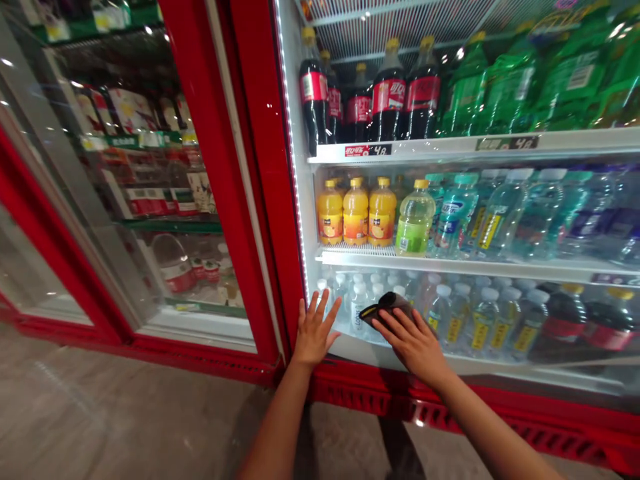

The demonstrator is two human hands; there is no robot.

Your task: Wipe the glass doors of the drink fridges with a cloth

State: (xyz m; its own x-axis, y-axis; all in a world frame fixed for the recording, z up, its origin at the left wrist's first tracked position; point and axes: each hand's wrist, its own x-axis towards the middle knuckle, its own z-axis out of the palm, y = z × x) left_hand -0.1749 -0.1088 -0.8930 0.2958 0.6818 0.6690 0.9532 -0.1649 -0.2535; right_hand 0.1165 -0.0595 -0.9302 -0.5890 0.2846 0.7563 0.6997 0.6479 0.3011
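My left hand (316,328) has its fingers spread and lies at the lower left of the cooler's glass door (360,263), by the red frame. Farther right, my right hand (413,340) presses a dark cloth (387,303) against the lower part of the same glass, fingers stretched over it. The cloth is folded up at its top edge. Behind the glass, small clear water bottles (360,293) stand on the bottom shelf, partly hidden by my hands and the cloth.
The middle shelf holds orange juice bottles (355,213) and other drinks. Cola bottles (389,93) and green bottles (510,87) stand above. A second red-framed cooler (265,200) is at left. Below lies the grey floor (125,407), with a red vented base (370,403) along the cooler.
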